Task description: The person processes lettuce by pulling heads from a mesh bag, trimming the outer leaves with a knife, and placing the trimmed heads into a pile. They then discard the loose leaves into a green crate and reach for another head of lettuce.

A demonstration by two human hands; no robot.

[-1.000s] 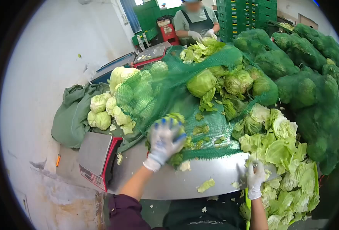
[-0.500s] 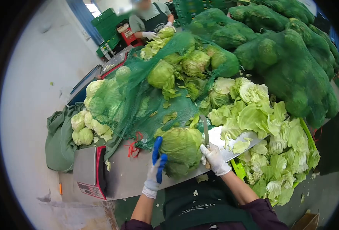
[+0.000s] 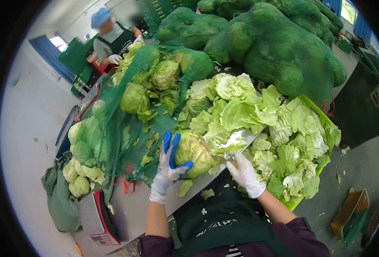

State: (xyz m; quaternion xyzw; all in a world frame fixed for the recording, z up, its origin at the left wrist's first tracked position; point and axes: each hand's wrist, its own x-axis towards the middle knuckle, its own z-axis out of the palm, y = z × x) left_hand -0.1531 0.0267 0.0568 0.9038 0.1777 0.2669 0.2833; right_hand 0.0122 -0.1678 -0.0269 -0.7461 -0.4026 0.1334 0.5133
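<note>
My left hand, in a white glove with blue-coated fingers, is spread around the left side of a lettuce head and steadies it at the table's front edge. Brownish patches mark the top of this head. In a white glove, my right hand is closed on a knife just right of the head. Most of the blade is hard to make out against the leaves. Loose lettuce leaves lie heaped behind and to the right of my right hand.
A green crate overflows with leaves at the right. Green net sacks of heads are piled behind. An opened net covers part of the table. At left are trimmed heads and a scale. A co-worker stands across the table.
My view has swung right, so the scene shifts left. The lettuce head has turned to show a browner side. The knife's upright blade has tipped down, and my left fingers have spread over the head.
</note>
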